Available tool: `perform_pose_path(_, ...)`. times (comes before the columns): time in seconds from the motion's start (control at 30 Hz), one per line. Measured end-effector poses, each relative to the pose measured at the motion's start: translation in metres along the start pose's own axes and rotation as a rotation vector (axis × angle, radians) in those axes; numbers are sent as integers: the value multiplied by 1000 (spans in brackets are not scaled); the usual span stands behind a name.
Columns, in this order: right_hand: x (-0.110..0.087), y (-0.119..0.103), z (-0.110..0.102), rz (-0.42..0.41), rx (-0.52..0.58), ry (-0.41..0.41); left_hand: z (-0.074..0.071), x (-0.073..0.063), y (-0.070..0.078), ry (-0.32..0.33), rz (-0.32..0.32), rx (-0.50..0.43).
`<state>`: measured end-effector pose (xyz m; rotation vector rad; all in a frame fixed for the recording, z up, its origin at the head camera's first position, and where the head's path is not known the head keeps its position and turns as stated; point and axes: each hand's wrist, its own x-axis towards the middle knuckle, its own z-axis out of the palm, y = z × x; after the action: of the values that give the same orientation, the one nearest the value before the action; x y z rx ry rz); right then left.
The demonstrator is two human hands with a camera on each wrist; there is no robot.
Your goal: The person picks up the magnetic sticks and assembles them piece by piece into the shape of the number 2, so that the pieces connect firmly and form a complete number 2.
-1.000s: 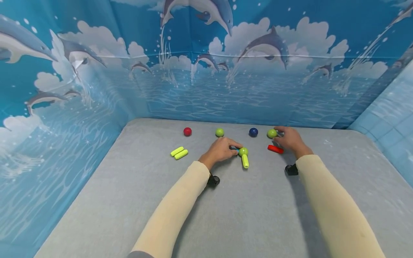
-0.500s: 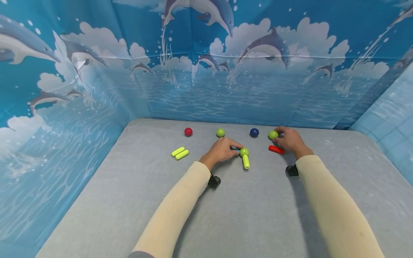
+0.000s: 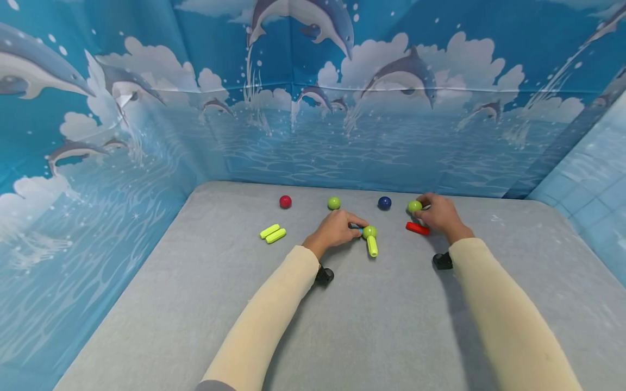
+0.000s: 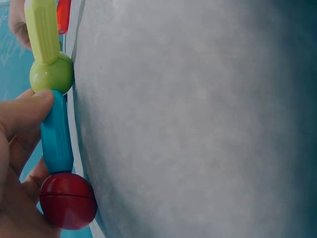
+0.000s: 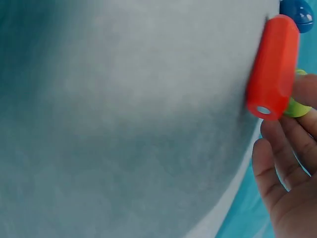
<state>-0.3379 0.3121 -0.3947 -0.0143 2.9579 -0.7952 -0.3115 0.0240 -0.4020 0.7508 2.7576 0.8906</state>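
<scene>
Along the worktop's point(image 3: 146, 315) upper edge stand, left to right, a first ball point(image 3: 285, 201), second ball point(image 3: 333, 203), third ball point(image 3: 384, 203) and fourth ball point(image 3: 414, 206), the last within the right hand point(image 3: 439, 214). Paired rods point(image 3: 276, 235) lie below the first; a lone rod point(image 3: 418, 228) below the fourth. At centre, a fifth ball point(image 3: 369, 232) lies right of the left hand point(image 3: 335, 228), adjoining a lower rod point(image 3: 373, 247).

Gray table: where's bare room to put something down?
Big bare patches lie between the left sleeve and right sleeve, and left of the two loose yellow sticks. It's crowded between the left hand and right hand, near the blue ball and red stick.
</scene>
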Motion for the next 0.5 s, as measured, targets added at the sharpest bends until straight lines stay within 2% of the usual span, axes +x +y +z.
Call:
perform_pose_path(0.2,-7,-4,-9,-89,-4,23,1,1,0,1,1,9)
perform_pose_path(0.37,-16,-6,-16,-121,-20,5,0,0,1,0,6,4)
perform_pose_path(0.5,-27,-9,-19,-108,74,8,-1,-2,2,-2,4,2)
